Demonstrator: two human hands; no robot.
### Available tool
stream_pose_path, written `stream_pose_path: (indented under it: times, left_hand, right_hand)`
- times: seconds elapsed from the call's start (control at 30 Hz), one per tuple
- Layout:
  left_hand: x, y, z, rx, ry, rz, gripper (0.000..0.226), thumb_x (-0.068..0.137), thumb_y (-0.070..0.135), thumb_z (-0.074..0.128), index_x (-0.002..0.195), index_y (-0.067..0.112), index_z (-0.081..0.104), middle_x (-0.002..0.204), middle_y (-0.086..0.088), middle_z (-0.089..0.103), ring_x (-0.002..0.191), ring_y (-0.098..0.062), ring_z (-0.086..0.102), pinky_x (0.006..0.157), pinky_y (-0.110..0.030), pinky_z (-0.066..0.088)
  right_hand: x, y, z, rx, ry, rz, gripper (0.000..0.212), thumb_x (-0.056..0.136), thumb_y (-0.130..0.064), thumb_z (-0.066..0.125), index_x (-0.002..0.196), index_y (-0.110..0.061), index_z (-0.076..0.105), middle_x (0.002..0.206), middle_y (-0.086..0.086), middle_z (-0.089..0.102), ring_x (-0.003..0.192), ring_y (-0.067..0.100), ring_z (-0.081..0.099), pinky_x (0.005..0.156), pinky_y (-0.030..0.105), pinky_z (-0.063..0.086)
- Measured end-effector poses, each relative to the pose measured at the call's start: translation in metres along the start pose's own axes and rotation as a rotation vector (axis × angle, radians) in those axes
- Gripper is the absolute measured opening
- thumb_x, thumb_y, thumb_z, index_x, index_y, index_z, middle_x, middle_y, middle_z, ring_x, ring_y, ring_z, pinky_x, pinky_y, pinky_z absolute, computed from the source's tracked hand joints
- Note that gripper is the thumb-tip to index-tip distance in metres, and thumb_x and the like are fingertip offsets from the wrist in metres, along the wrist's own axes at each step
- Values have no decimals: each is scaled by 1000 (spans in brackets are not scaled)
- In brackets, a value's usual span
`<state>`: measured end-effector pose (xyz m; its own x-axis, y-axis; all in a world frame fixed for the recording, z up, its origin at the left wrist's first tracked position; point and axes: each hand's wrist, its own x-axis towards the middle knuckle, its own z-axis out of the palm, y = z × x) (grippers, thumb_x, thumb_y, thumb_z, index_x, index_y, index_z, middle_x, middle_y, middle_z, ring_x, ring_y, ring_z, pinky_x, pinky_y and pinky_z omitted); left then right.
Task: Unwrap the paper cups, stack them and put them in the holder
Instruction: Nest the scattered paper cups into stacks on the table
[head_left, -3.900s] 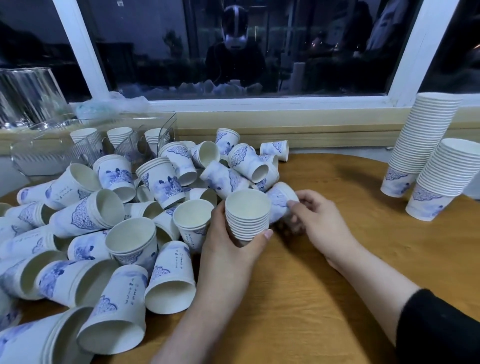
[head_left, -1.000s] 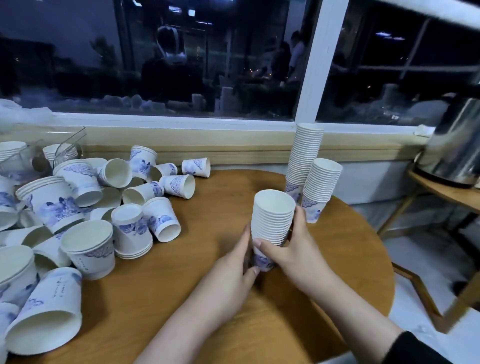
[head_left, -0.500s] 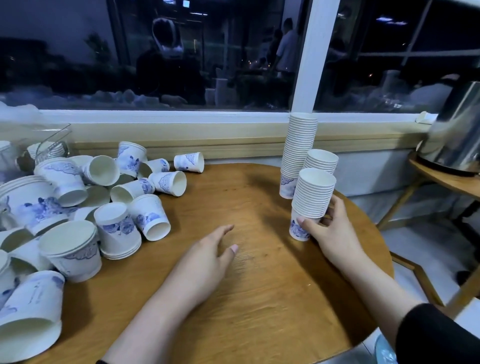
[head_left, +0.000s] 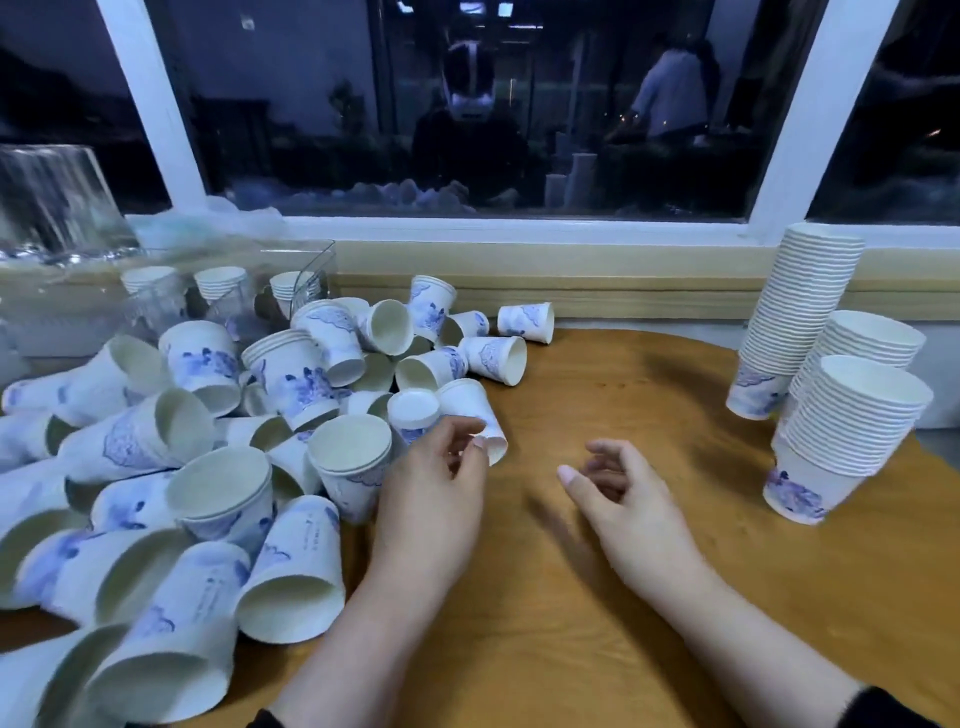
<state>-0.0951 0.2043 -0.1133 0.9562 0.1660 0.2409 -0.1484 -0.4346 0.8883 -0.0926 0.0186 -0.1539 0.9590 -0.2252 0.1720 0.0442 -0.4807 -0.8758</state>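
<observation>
Left hand (head_left: 434, 486): pinching the rim of a tipped cup (head_left: 475, 415) at the pile's right edge.
Right hand (head_left: 631, 501): hovering over the table (head_left: 597, 597), fingers loosely curled, holding nothing.
Loose cups (head_left: 208, 457): lying jumbled on the table's left.
Stacks (head_left: 836, 395): three standing upright, far right.
Holder (head_left: 228, 291): sitting behind the pile.
</observation>
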Motion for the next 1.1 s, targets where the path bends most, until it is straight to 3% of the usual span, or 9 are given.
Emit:
stream_pose_path:
  times: [0.1, 0.23, 0.4, 0.53, 0.67, 0.77, 0.83, 0.97, 1.1]
  left_hand:
    - [1, -7, -10, -48, 27, -18, 14, 97, 25, 58, 106, 27, 70, 90, 15, 71, 80, 5, 62, 71, -11, 44]
    - [3, -15, -11, -52, 10, -44, 15, 97, 25, 58, 106, 27, 69, 93, 17, 72, 84, 5, 63, 78, -17, 48]
    - [7, -21, -12, -50, 22, -65, 12, 95, 24, 59, 100, 31, 68, 92, 17, 72, 87, 0, 65, 87, -30, 52]
    - [10, -21, -13, -46, 31, -77, 12, 94, 23, 59, 97, 31, 68, 90, 16, 72, 86, -3, 65, 87, -32, 52]
    - [10, -23, -13, -76, 50, -90, 8, 94, 29, 60, 99, 30, 65, 87, 9, 71, 83, -7, 66, 85, -37, 54]
    - [11, -21, -12, -185, -2, -152, 32, 89, 49, 60, 116, 33, 61, 90, 10, 72, 89, -7, 68, 90, -40, 54]
    - [10, -18, -11, -317, -110, -188, 54, 77, 62, 57, 126, 38, 58, 97, 15, 73, 97, -4, 69, 96, -41, 54]
    - [4, -16, -13, -389, -179, -182, 58, 72, 65, 65, 124, 39, 57, 112, 19, 71, 106, 4, 65, 101, -35, 51]
    - [-2, -20, -18, -317, -168, -163, 59, 80, 44, 79, 130, 41, 48, 114, 26, 63, 99, 21, 56, 90, -16, 48]
  right_hand:
    - [26, -24, 46, 57, -71, -2, 55, 86, -46, 70, 133, -26, 50, 127, -3, 60, 114, 8, 60, 101, 31, 46]
    - [53, -48, 83, 120, -115, 13, 68, 89, -48, 66, 147, -25, 37, 139, 2, 52, 126, 14, 52, 98, 24, 40]
    - [79, -54, 95, 69, -202, 46, 78, 81, -50, 74, 145, -33, 33, 132, -4, 57, 115, 16, 59, 99, 36, 49]
    - [85, -57, 93, 95, -227, 12, 66, 82, -32, 74, 138, -36, 38, 106, -5, 62, 97, 11, 63, 79, 24, 49]
    - [76, -49, 76, 348, -97, -18, 57, 84, -27, 68, 132, -46, 46, 113, 3, 67, 95, 20, 69, 83, 42, 56]
    - [54, -48, 56, 496, -165, -118, 56, 80, -31, 67, 130, -52, 51, 122, 0, 65, 109, 26, 66, 91, 50, 53]
    - [35, -49, 49, 520, -266, -193, 55, 85, -23, 65, 135, -42, 51, 126, -3, 64, 116, 25, 63, 96, 46, 51]
    - [5, -52, 40, 417, -415, -232, 39, 98, -5, 55, 134, -22, 54, 121, -2, 69, 111, 12, 65, 88, 21, 50]
    - [3, -53, 26, 374, -245, -181, 27, 103, -15, 47, 122, -20, 66, 117, -7, 72, 111, 10, 67, 91, 26, 54]
